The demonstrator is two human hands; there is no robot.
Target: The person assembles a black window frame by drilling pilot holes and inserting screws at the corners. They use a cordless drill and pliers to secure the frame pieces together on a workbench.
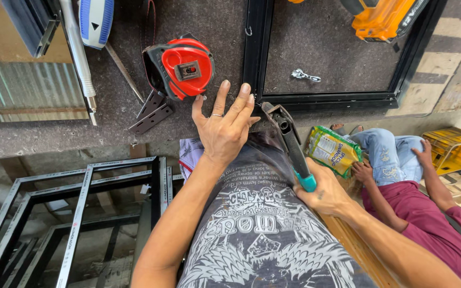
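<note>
My left hand (223, 128) lies open at the near edge of a grey felt-covered workbench (198, 64), fingers spread, with a ring on one finger. Its fingertips reach toward a tiny screw just below a red and black tape measure (180, 66). My right hand (324, 192) grips the teal handle of a dark hand tool (289, 138), maybe a riveter, whose head rests against the bench edge by the corner of a black metal frame (321, 98). A dark hinge (151, 112) lies left of my left hand.
On the bench are a blue and white tube (96, 21), a silver rod (78, 58), a small metal fitting (305, 75) inside the frame and a yellow power tool (382, 18). Black frames (81, 213) stand below left. A person in maroon (428, 213) sits at right beside a yellow-green packet (331, 150).
</note>
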